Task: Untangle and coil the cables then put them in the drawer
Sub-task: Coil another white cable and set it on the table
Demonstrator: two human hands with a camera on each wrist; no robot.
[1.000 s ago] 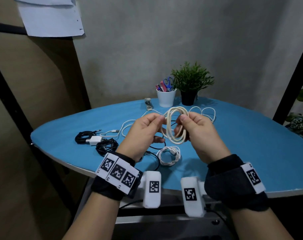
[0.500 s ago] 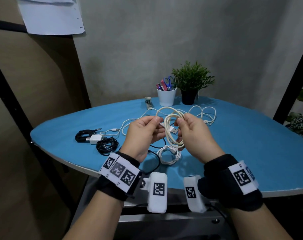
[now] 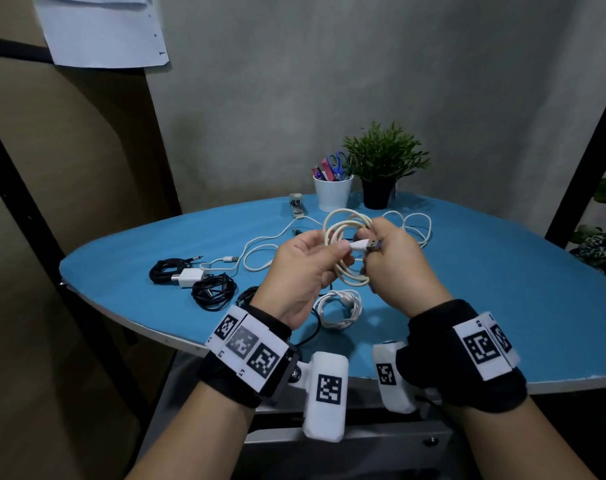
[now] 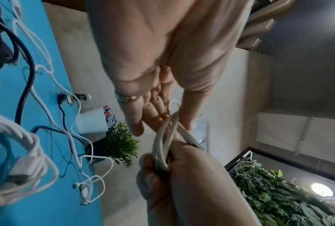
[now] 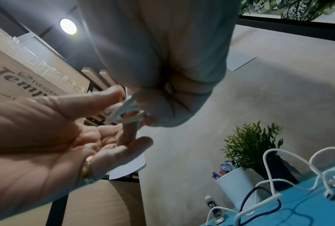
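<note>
Both grips closed: left hand (image 3: 305, 268) pinching the cream cable coil (image 3: 346, 247), right hand (image 3: 395, 261) now pinching its USB plug (image 3: 365, 244), drawn through since half a second ago; coil nearly secured.

Bare forearms, black fabric wristbands (image 3: 461, 358) at lower frame, white square-code tags (image 3: 249, 348) on each, white camera blocks (image 3: 326, 396) beneath wrists, gold ring (image 4: 126, 98) on left hand (image 3: 294, 271)

L hand (image 4: 162, 64) on cream cable (image 4: 163, 146)
</note>
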